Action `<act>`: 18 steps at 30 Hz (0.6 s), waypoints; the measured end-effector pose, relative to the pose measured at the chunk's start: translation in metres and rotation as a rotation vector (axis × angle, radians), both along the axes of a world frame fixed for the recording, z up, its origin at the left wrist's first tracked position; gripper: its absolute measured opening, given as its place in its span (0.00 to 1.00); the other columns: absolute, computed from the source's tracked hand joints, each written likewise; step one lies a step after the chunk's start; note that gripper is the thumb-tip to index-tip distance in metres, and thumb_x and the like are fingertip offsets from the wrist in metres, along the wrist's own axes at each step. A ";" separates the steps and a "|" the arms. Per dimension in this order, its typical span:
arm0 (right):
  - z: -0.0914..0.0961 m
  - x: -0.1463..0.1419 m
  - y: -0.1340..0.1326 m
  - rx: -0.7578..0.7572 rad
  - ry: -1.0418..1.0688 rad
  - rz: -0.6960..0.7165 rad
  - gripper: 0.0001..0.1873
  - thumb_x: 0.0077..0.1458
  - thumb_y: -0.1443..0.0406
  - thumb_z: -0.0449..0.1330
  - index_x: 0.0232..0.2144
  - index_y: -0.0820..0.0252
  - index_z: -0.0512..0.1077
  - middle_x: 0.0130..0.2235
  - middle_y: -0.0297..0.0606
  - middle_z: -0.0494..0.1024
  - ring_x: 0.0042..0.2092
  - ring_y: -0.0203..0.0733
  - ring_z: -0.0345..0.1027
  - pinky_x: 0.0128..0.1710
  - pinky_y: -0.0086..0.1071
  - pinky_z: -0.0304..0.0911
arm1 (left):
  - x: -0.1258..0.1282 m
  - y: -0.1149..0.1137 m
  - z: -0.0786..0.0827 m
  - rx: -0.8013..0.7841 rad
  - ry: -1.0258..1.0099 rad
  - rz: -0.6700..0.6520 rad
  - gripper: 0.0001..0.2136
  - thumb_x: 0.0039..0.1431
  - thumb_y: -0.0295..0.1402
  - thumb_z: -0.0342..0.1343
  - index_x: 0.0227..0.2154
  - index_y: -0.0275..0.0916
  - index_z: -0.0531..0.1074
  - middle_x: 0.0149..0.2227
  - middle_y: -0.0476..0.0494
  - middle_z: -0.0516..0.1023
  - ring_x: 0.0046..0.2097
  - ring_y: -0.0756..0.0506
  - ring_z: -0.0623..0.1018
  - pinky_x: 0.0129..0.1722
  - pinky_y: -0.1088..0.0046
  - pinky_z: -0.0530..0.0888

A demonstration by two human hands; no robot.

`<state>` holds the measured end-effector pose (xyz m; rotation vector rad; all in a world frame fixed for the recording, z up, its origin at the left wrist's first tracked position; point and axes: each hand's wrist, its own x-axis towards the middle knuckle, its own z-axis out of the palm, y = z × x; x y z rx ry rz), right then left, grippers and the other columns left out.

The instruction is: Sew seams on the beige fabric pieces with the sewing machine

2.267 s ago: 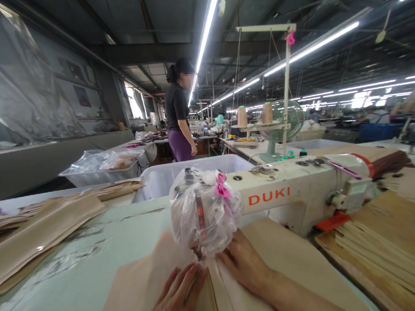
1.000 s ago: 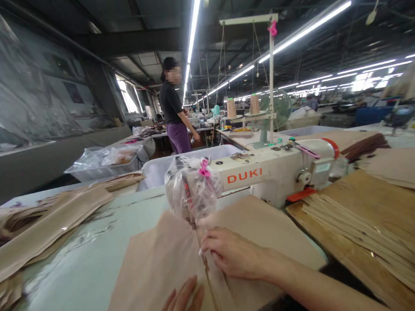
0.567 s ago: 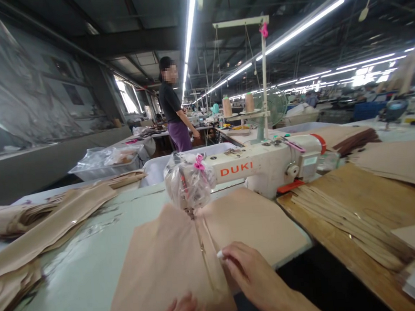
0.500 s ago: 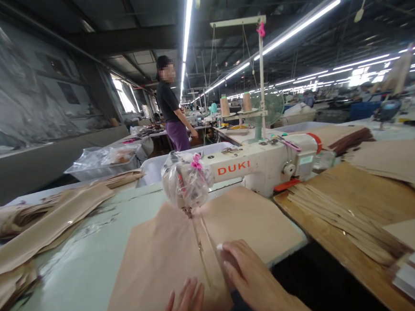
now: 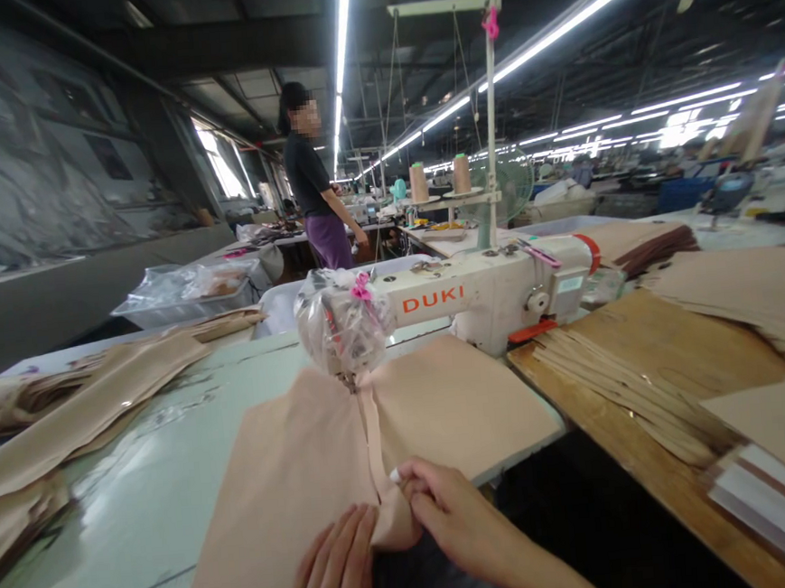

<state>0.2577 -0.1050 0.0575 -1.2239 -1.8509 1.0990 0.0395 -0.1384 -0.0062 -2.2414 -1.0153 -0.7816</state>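
A tan fabric piece (image 5: 291,483) lies on the pale green table (image 5: 131,523), running under the plastic-wrapped head (image 5: 341,321) of a white DUKI sewing machine (image 5: 481,296). A narrow tan strip (image 5: 374,431) runs down the seam from the needle toward me. My right hand (image 5: 444,516) pinches the near end of that strip and the fabric edge. My left hand (image 5: 336,570) lies flat on the fabric beside it, fingers stretched out.
Stacks of tan pieces (image 5: 82,418) lie at the left. A wooden board with cut strips (image 5: 643,374) sits at the right, more tan sheets (image 5: 752,293) behind it. White bins (image 5: 189,296) stand behind the table. A person in a black top (image 5: 313,191) stands further back.
The fabric has fed further back under the needle. My right hand slid down the seam toward me and now pinches the strip's near end. My left hand stays flat on the fabric.
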 end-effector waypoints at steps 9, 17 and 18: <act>0.013 -0.011 -0.008 -0.358 0.570 0.141 0.16 0.50 0.72 0.50 0.42 0.63 0.70 0.30 0.32 0.73 0.34 0.36 0.66 0.39 0.30 0.61 | 0.017 -0.014 0.015 -0.030 -0.147 0.133 0.30 0.65 0.47 0.53 0.60 0.26 0.62 0.51 0.31 0.77 0.50 0.38 0.77 0.50 0.62 0.72; 0.007 -0.009 -0.004 -0.192 0.573 0.135 0.13 0.52 0.70 0.53 0.40 0.61 0.70 0.36 0.38 0.77 0.37 0.40 0.72 0.42 0.35 0.67 | -0.003 -0.002 0.057 -0.202 -0.338 0.086 0.13 0.72 0.38 0.44 0.48 0.41 0.71 0.41 0.46 0.80 0.42 0.48 0.79 0.46 0.74 0.73; 0.008 -0.012 -0.005 -0.252 0.635 0.173 0.13 0.51 0.70 0.52 0.40 0.61 0.70 0.34 0.36 0.76 0.35 0.39 0.71 0.40 0.34 0.67 | -0.003 0.001 0.060 -0.216 -0.308 0.078 0.13 0.72 0.40 0.44 0.48 0.42 0.71 0.42 0.47 0.79 0.44 0.47 0.78 0.46 0.74 0.73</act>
